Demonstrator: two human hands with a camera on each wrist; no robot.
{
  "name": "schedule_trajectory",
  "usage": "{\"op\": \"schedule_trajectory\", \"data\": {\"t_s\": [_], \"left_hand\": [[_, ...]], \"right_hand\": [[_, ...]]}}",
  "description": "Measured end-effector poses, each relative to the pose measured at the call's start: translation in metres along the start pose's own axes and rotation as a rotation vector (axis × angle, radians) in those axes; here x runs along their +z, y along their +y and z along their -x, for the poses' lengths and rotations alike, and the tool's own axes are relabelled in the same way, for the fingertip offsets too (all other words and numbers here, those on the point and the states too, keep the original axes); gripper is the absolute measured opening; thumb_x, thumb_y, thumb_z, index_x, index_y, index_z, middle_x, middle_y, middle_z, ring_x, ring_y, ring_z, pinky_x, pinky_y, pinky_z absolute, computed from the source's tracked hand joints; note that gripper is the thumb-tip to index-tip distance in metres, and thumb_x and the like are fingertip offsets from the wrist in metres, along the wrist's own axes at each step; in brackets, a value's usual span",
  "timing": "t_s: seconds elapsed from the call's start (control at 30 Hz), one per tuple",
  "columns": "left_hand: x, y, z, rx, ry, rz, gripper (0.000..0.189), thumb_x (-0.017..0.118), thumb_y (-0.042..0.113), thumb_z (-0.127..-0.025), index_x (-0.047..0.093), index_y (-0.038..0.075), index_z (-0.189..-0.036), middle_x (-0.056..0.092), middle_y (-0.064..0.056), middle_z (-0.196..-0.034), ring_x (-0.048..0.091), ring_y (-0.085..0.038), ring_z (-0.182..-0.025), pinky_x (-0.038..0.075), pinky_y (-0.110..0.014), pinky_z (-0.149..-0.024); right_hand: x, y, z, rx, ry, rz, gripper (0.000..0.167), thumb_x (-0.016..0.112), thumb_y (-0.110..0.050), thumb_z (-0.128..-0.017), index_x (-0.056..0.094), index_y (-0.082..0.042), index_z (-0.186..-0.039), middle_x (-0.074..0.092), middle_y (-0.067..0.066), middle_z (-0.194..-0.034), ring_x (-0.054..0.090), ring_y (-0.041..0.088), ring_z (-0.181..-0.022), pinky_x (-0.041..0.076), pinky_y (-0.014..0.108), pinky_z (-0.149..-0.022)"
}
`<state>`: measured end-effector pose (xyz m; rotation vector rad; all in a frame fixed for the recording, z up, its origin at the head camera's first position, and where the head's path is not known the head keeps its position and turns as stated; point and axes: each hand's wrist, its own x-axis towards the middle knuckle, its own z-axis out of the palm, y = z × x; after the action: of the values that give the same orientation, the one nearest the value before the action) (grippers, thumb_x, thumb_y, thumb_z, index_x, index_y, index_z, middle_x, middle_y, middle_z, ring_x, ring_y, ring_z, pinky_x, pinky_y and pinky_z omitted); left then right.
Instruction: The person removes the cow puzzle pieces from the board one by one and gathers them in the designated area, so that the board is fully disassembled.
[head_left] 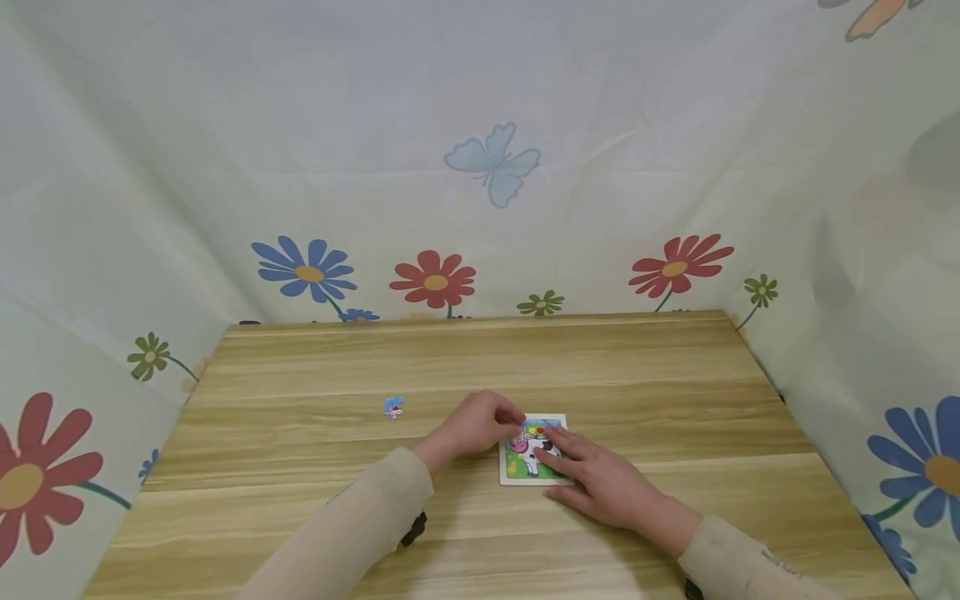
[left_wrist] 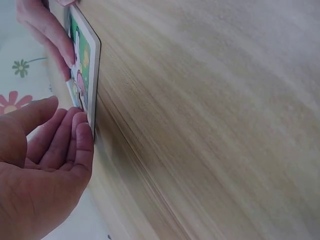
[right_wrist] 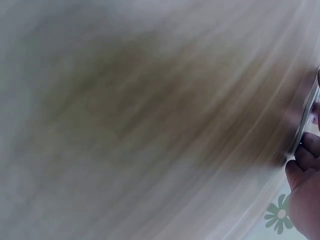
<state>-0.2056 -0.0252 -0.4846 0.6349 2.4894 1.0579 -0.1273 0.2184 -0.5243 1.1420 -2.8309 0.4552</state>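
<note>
Long cream sleeves are worn, the left sleeve point(head_left: 352, 525) seen toward seven o'clock, the right sleeve point(head_left: 738, 554) between four and five. A small dark marking point(head_left: 782, 563) is borne by the latter. Under the left cuff point(head_left: 411, 479), at six o'clock, a black fitting point(head_left: 414, 529) is partly shown.

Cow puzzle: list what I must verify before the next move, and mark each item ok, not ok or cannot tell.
1. Puzzle board flat on the table: ok.
2. Right hand resting on the board: ok, it lies over the right side.
3. Left hand near the board's far left corner: ok; whether it presses there, cannot tell.
4. Loose piece set into the board: not ok, it lies apart on the table, left of the board.
5. Loose piece printed side up: ok.
6. Everything on the board fully seated: cannot tell, the hands cover part of it.
</note>
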Motion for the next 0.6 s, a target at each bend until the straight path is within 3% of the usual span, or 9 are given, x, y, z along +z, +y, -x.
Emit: {"op": "schedule_trajectory", "data": {"t_s": [0.6], "left_hand": [[0.0037,0.0005,-0.0042,-0.190,0.073,0.189,0.017,0.070,0.028,-0.086,0.073,0.016,-0.099,0.065,0.008,-0.092,0.058,-0.013,-0.086,0.049,-0.033,-0.081]], "right_hand": [[0.0038,0.0022,0.0003,-0.012,0.013,0.004,0.058,0.056,-0.050,-0.091,0.044,-0.026,-0.142,0.031,0.008,-0.151,0.031,0.027,-0.136,0.037,0.046,-0.101]]}}
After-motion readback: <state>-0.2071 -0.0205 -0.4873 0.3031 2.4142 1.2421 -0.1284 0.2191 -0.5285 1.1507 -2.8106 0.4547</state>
